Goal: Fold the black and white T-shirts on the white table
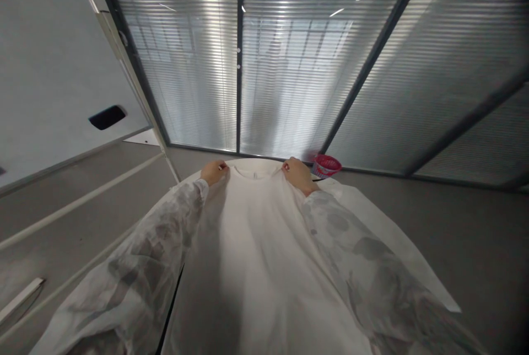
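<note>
A white long-sleeved shirt [256,234] stretches out in front of me, its round neckline at the far end. My left hand [214,172] pinches the fabric at the left shoulder beside the collar. At the right side of the collar, my right hand [298,175] pinches the other shoulder. Both hands are closed on the cloth. One white sleeve spreads out to the right past my right forearm. Sheer patterned sleeves cover both my arms and hide parts of the shirt's sides. Its lower end runs out of view at the bottom.
A red and purple plastic basket [327,166] sits just beyond my right hand, by the wall's base. Glass panels with blinds [289,68] rise ahead in dark frames. To the left are a white panel [49,57] with a black oval and pale rails [82,200] above the grey floor.
</note>
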A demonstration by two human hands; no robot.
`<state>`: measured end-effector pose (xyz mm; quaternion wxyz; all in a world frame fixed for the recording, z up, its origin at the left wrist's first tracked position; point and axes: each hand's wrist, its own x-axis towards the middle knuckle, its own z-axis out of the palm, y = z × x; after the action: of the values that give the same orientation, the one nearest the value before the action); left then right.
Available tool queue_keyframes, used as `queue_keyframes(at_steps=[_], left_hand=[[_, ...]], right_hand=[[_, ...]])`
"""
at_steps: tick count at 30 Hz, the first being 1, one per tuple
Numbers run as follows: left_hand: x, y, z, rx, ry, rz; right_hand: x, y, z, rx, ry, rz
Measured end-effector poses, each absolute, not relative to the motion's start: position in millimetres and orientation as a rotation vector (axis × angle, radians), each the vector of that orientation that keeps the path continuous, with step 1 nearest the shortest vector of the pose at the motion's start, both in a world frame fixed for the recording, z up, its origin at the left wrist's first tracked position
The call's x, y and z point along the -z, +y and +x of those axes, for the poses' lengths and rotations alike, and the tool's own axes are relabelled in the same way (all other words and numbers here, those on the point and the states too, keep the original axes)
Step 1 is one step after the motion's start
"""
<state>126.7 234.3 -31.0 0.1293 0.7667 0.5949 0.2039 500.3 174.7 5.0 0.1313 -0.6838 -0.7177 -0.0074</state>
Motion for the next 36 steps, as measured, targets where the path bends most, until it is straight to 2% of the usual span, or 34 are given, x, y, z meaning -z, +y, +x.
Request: queue_keyframes(at_steps=[8,12,16,20,26,30,33,36], left_hand=[[21.2,203.9,160.9,-0.704,1.817,2.330],[16.1,155.6,165.2,-0.711,1.323,2.707],[31.9,108.1,150.6,-0.456,1.039,2.809],[44.9,92.4,135.1,-0.368,1.191,2.725],[45.0,94.5,136.4,-0.388,1.300,2.670],[42.3,100.1,129.4,-0.518,1.365,2.558],[35.4,105.4,108.0,-0.695,1.756,2.348],[24.3,109.9,77.0,-0.640,2.191,2.019]], right_hand=[[-11.1,169.9,490.3,-0.124,-2.075,-2.132],[-11.3,131.1,489.7,0.027,-2.220,-1.782],[11.5,74.7,500.1,0.057,-2.465,-1.522],[31.4,50.6,511.1,0.107,-2.468,-1.655],[32.5,51.5,504.8,0.178,-2.433,-1.748],[32.2,46.5,500.3,0.196,-2.402,-1.775],[32.6,44.3,499.4,0.200,-2.390,-1.778],[32.6,44.3,498.7,0.198,-2.389,-1.777]])
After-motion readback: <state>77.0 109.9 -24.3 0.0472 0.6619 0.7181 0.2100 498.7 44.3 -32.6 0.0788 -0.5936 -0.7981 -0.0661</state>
